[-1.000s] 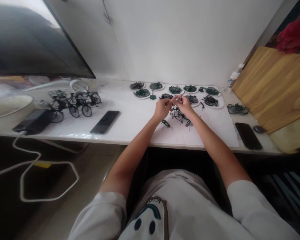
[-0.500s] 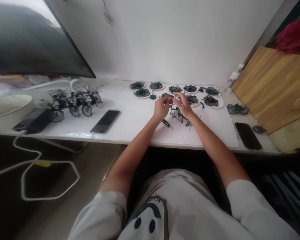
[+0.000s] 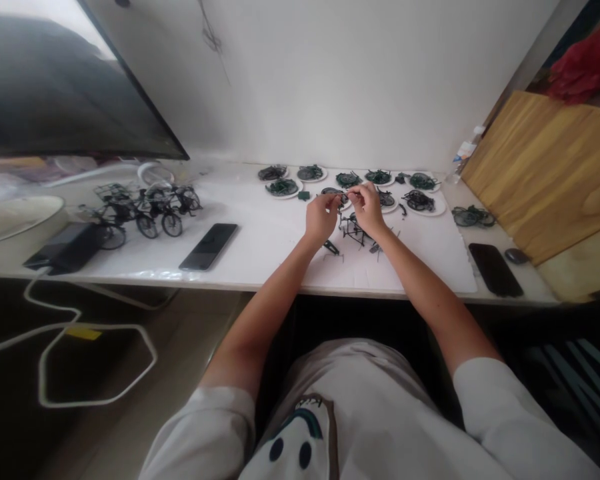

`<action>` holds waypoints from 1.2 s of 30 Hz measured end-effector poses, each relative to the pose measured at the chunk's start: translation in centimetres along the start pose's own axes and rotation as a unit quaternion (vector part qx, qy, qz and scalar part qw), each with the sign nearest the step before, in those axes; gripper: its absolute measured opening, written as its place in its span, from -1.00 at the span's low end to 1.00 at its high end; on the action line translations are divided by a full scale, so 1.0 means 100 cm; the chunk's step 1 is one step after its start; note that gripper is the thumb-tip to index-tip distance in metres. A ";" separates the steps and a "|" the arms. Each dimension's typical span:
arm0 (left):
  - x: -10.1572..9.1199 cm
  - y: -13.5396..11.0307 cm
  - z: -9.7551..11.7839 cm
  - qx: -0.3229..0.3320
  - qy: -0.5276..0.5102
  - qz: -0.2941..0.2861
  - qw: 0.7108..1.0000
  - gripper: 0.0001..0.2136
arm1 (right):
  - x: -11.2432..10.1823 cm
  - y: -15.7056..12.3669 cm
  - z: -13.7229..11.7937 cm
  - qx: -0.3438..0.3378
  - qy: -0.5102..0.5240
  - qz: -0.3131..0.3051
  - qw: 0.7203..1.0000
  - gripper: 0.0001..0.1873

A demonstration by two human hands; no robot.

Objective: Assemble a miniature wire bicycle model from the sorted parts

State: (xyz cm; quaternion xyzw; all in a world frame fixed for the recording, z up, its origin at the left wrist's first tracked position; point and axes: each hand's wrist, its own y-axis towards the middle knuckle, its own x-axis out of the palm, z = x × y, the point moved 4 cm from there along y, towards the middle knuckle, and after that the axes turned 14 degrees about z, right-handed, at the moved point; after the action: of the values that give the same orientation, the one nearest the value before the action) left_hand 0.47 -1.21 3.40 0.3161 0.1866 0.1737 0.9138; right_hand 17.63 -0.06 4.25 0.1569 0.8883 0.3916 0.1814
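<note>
Thin dark small piece is held above the white flat board; its shape is too small to tell. The left hand and the right hand both pinch it between closed fingertips. Just below them is a thin black miniature bicycle frame, and behind are round white plates with dark green parts. Farther left, several black miniature bicycles stand close together

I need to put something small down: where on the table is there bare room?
Widest: between the left phone and left hand; another: between the right forearm and right phone. Crowded: around the right hand, with plates and loose parts, and far left, around the model bicycles.
</note>
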 end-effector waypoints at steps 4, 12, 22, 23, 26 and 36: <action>0.001 0.000 -0.002 0.011 0.007 0.001 1.000 -0.69 | 0.000 -0.001 0.000 -0.005 -0.008 -0.004 1.000 -0.24; -0.001 -0.001 0.000 0.019 0.008 0.006 1.000 -0.69 | 0.000 -0.002 0.000 -0.020 0.007 0.005 1.000 -0.24; 0.000 -0.001 -0.002 0.008 0.019 0.006 1.000 -0.69 | 0.001 -0.003 0.000 -0.027 -0.005 0.005 1.000 -0.26; 0.000 -0.001 -0.002 0.007 0.020 0.006 1.000 -0.69 | 0.001 -0.003 0.000 -0.027 -0.008 0.005 1.000 -0.26; -0.001 0.000 -0.003 0.009 0.028 0.005 1.000 -0.69 | 0.001 -0.003 0.000 -0.033 -0.008 -0.003 0.999 -0.26; -0.005 -0.001 0.002 0.016 0.043 0.001 0.999 -0.66 | 0.002 -0.003 0.000 -0.029 -0.032 -0.035 0.998 -0.24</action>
State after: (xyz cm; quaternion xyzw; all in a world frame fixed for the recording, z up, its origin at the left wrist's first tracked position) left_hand 0.15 -1.60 3.54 0.3234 0.2280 0.1845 0.8997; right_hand 17.46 -0.17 3.99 0.1328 0.8754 0.4053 0.2277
